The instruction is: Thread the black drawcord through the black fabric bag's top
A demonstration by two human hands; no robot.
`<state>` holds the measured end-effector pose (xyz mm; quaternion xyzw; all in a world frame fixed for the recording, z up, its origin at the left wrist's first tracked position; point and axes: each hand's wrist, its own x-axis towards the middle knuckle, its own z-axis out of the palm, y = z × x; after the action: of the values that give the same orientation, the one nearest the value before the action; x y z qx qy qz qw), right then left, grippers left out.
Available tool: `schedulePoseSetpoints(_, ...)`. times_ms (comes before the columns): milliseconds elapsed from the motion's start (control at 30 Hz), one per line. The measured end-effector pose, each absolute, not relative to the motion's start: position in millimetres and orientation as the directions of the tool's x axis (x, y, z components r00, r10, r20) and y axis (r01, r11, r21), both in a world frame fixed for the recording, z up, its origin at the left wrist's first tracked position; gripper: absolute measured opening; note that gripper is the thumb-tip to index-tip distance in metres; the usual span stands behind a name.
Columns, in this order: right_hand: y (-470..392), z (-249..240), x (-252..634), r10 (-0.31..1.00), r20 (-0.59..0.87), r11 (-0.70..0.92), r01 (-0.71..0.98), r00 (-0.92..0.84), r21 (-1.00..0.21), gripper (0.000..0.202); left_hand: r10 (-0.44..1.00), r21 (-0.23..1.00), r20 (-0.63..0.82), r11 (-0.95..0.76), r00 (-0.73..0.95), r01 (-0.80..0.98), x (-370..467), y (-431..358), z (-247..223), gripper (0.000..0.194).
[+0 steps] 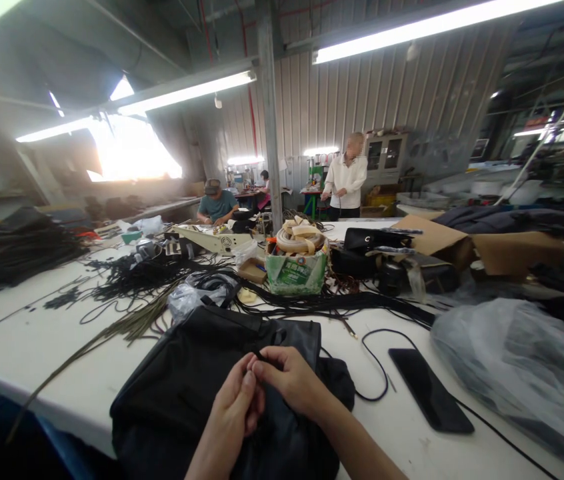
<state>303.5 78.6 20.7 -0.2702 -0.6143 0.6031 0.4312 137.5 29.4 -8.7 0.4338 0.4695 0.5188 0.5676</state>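
One left hand (236,399) and one right hand (292,379) are pinching together over slack black fabric (175,377), contents indiscernible, next seemingly requiring steadiness.

Long white tube lights (432,31) hang above a white desk (27,340). Behind stand a grey post (269,120), a pale glass-doored cabinet (385,155) and a grey ribbed wall (412,100); a bright window (129,147) glows left.
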Motion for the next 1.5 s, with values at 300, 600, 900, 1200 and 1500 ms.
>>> schedulePoseSetpoints(300, 83, 9, 318, 0.860, 0.280, 0.199, -0.225, -0.426, -0.954, 0.042, 0.987, 0.889, -0.125, 0.155, 0.097, -0.431, 134, 28, -3, 0.064)
schedulePoseSetpoints(600, 79, -3, 318, 0.894, 0.343, 0.262, -0.284, -0.287, -0.922, 0.042, 0.989, 0.790, -0.127, 0.146, 0.074, -0.595, 156, 24, 3, 0.050)
schedulePoseSetpoints(900, 75, 3, 320, 0.868, 0.412, 0.299, -0.370, -0.279, -0.880, 0.029, 0.982, 0.782, -0.171, 0.184, 0.079, -0.596, 157, 21, 10, 0.054)
schedulePoseSetpoints(1200, 75, -2, 319, 0.856, 0.457, 0.422, -0.181, -0.244, -0.888, 0.033, 0.992, 0.873, -0.117, 0.124, 0.046, -0.471, 146, 22, 1, 0.054)
schedulePoseSetpoints(1500, 72, -10, 318, 0.904, 0.225, 0.095, -0.344, -0.363, -0.934, 0.064, 0.994, 0.913, -0.102, 0.073, -0.050, -0.402, 134, 14, 8, 0.055)
